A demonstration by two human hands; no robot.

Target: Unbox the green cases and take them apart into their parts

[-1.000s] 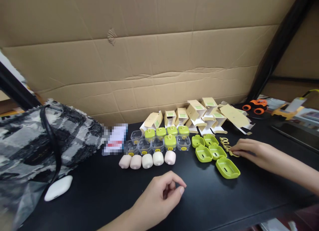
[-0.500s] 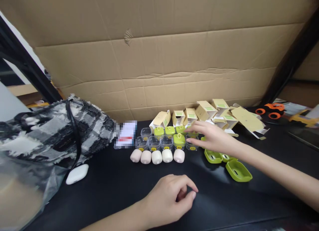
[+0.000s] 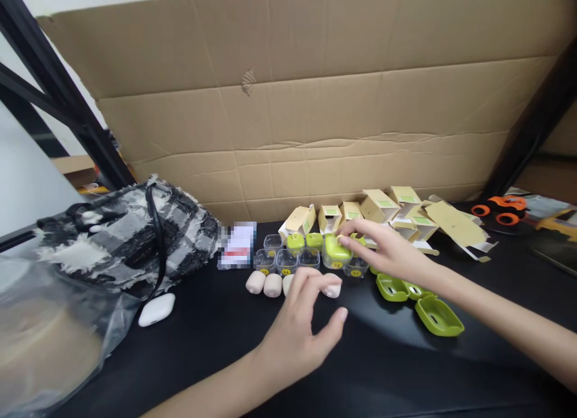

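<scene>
My right hand (image 3: 376,244) pinches the green lid of a small clear container (image 3: 337,253), lifted slightly above its row and tilted. In front of my body, my left hand (image 3: 306,322) is open, thumb and fingers apart, holding nothing. Its fingers partly cover a row of small pale pink and white rounded pieces (image 3: 272,284). Behind these stand clear square cups (image 3: 287,262) with yellow round stickers and no lids. Farther back are more containers with green lids (image 3: 296,242). Green open trays (image 3: 438,316) lie below my right forearm.
Small opened cardboard boxes (image 3: 379,206) line the back, against a large cardboard panel (image 3: 315,106). On the left are a black and white bag (image 3: 180,226), a white earphone case (image 3: 156,310), a plastic-wrapped roll (image 3: 45,346) and a blurred card (image 3: 238,245). An orange toy car (image 3: 502,209) stands right.
My right hand has moved left and taken hold of the green-lidded container, raising it. My left hand has opened and moved forward. The camera view has shifted a little.
</scene>
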